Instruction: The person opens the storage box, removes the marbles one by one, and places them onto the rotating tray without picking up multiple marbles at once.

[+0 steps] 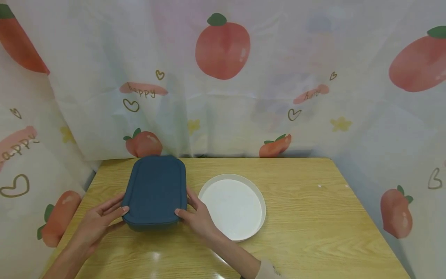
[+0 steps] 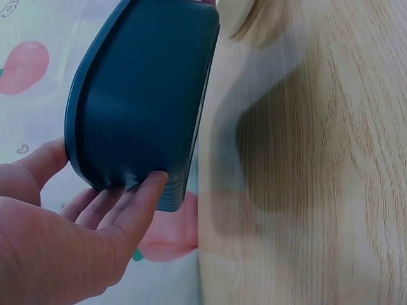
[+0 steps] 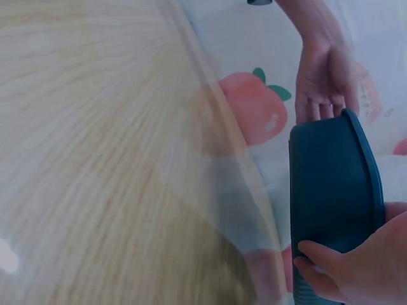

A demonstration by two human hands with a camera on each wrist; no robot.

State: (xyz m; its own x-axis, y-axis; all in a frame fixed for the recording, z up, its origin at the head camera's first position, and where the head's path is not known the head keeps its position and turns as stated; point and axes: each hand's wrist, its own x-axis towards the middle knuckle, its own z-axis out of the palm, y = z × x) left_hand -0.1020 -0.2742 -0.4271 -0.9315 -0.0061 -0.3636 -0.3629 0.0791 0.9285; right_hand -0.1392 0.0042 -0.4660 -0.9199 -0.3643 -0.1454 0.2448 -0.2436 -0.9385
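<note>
A dark blue rectangular box with a lid [image 1: 156,190] is held above the left part of the wooden table, its shadow falling on the tabletop in the left wrist view. My left hand [image 1: 95,223] grips its left side, thumb at the lid's edge and fingers under the rim against the wall [image 2: 137,114]. On the opposite side my right hand [image 1: 198,217] holds it likewise, thumb on the lid's edge and fingers along the side [image 3: 331,184]. Whatever may be inside is hidden by the lid. Close by on the right is a round white shallow tray [image 1: 231,209].
The wood-grain table [image 1: 313,224] extends to the right of the tray. Behind it and at both sides hangs a pale curtain [image 1: 223,112] printed with peaches and hearts, close to the table's back edge.
</note>
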